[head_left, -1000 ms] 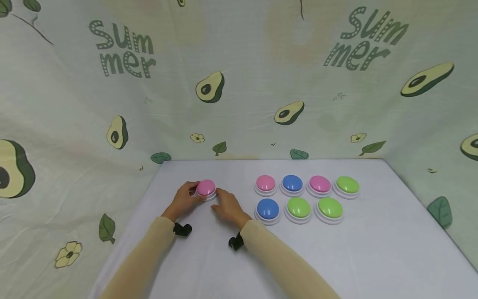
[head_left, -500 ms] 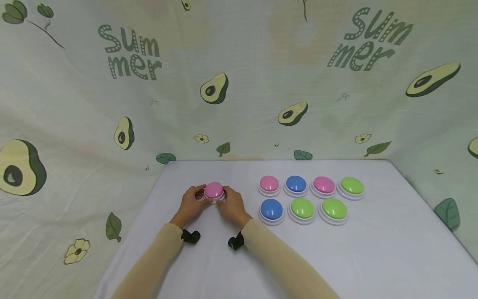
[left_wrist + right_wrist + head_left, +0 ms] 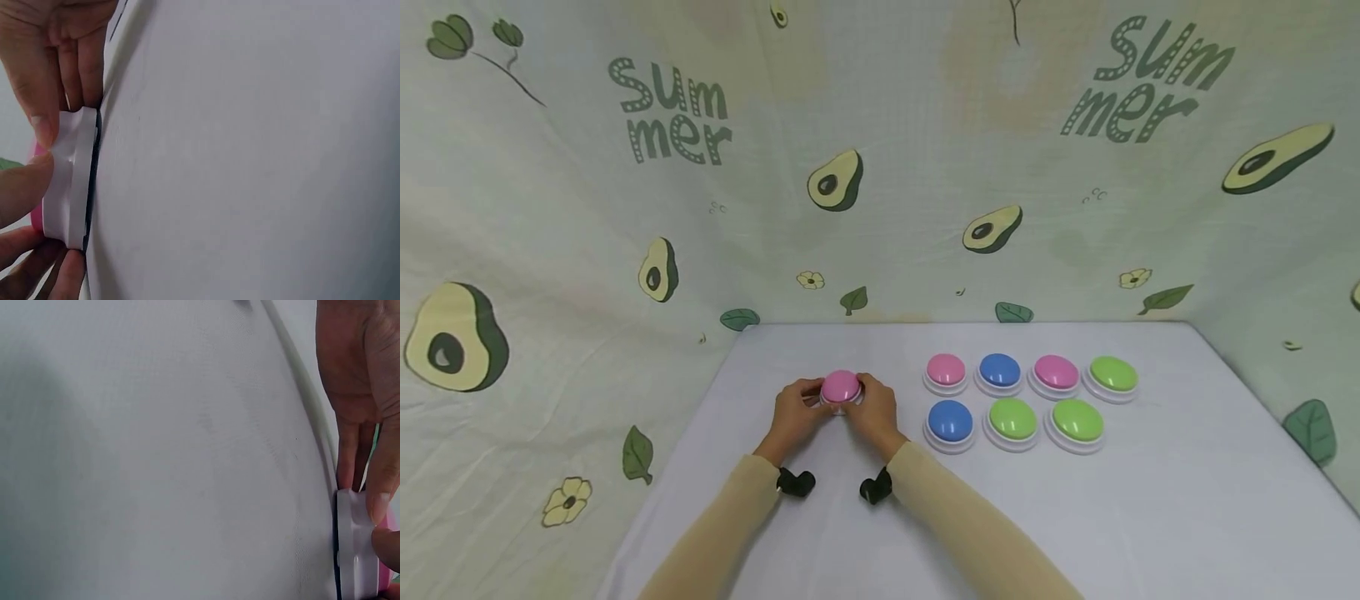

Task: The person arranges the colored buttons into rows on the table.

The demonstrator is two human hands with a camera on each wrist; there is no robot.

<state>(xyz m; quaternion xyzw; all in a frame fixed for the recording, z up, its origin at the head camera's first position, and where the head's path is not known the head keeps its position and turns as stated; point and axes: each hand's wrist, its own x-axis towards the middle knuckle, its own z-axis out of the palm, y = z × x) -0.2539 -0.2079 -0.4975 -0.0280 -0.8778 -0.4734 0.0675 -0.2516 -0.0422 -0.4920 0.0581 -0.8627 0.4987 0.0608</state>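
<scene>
Both hands hold one pink dome push button point(image 3: 841, 385) with a white round base, at the left part of the table in the head view. The left hand point(image 3: 793, 419) grips its left side, and the right hand point(image 3: 874, 412) grips its right side. Both thumbs press the near side of the base. In the left wrist view the white base point(image 3: 69, 181) shows side-on between fingers, its dark underside close to the cloth. Base and pink edge also appear at the lower right of the right wrist view point(image 3: 359, 550). Whether the button touches the table cannot be told.
Right of the hands stand several similar buttons in two rows: a back row with a pink one point(image 3: 946, 369) at its left end, and a front row led by a blue one point(image 3: 951, 421). A printed cloth point(image 3: 910, 167) hangs behind the white table point(image 3: 1120, 517).
The right hand has closed in from a looser hold, its thumb now on the base. The pink button and both hands have shifted slightly right; the view has also turned a little left.
</scene>
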